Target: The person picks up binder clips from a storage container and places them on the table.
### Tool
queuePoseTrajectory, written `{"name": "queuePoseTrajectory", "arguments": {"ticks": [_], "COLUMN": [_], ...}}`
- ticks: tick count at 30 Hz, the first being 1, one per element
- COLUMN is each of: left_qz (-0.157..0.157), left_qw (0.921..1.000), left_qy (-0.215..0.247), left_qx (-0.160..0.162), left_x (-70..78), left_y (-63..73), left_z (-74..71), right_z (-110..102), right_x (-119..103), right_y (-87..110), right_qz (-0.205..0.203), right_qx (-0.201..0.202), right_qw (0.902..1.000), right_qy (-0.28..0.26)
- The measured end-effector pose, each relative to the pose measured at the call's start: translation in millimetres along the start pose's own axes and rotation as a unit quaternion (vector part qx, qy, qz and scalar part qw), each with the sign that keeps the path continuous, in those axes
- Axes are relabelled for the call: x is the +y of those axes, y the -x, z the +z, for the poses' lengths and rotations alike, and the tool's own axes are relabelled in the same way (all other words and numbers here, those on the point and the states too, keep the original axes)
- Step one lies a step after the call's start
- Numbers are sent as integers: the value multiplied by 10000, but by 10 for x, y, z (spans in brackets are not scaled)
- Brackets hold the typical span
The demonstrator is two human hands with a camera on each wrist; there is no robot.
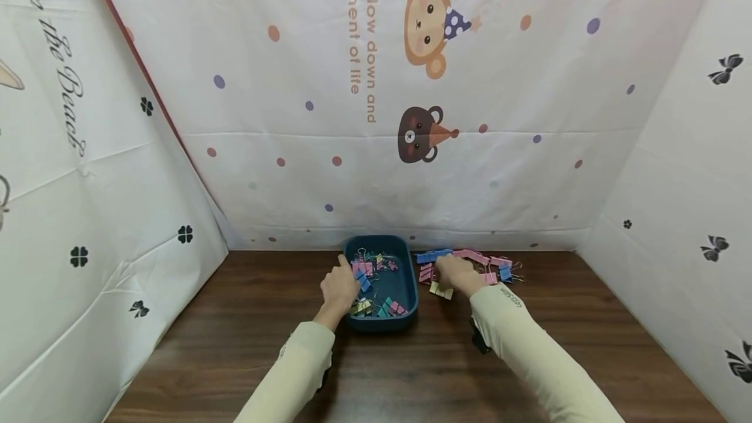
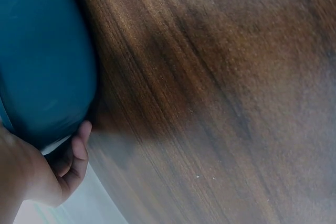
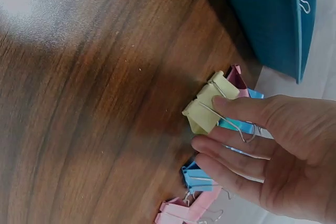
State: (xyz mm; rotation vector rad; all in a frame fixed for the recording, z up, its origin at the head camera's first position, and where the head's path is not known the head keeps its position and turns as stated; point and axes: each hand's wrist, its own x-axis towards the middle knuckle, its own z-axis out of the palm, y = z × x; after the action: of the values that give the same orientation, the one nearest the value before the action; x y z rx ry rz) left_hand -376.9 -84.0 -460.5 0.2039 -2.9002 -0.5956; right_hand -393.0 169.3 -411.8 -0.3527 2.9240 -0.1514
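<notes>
Two yellow clips [image 3: 202, 115] sat side by side at the near left of the loose group, to the right of the teal bin [image 1: 380, 324]. Their row ran at a slant, from the far left toward the near right. The right hand [image 3: 289, 156] was much the nearer to them: its thumb lay over one clip while the index finger passed behind, so the fingers appeared to pinch the pair. The other fingers reached out below and held nothing visible. Whether the clips touched the desk [image 1: 411, 377] or hung just off it could not be told.

The relation that counted most was sideways: the bin stood just left of the pinched clips, its long axis running near to far, with its right wall between them and the inside. Across the bin, the left hand [image 1: 339, 287] gripped the left wall, one finger stretching along the rim and others curled outside.

Inside the bin, pink clips [image 1: 362, 268] lay toward the far left, a blue clip [image 1: 363, 281] nearer, and pale yellow clips [image 1: 364, 307] at the near left. Outside, a pink clip [image 1: 425, 273] lay left of the right hand; a blue strip [image 1: 433, 256] and a pink strip [image 1: 472, 256] lay beyond it, and another blue clip [image 1: 505, 273] to its right. A printed white backdrop [image 1: 499, 70] rose behind the desk.
</notes>
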Motion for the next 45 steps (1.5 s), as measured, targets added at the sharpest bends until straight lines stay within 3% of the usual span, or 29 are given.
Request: {"name": "queuePoseTrajectory", "arguments": {"ticks": [8,14,19,25,30,37,45], "left_qz": [-10,53,-2,-31,-18,-20,-68], "left_qw": [10000,10000,10000,10000,10000,9998,9998], "left_qy": [29,-34,-25,58,61,-186,-202], "left_qx": [-47,28,-44,-43,-15,33,-55], "left_x": [-22,-12,-24,-23,-21,-20,-3], "left_y": [5,-19,-52,-59,-71,-128,-93], "left_z": [31,17,30,54,48,-3,71], "right_z": [-172,-415,-556,-607,-567,-316,17], "right_x": [76,37,-127,-470,-784,-1176,-1435], "right_y": [-9,-33,-125,-303,-500,-880,-999], "right_qz": [-101,-127,-225,-337,-373,102,238], "right_qx": [-272,-141,130,460,603,597,380], "right_qw": [9977,9992,9995,9983,9974,9956,9908], "right_qy": [-614,-348,-180,73,111,-713,-1281]}}
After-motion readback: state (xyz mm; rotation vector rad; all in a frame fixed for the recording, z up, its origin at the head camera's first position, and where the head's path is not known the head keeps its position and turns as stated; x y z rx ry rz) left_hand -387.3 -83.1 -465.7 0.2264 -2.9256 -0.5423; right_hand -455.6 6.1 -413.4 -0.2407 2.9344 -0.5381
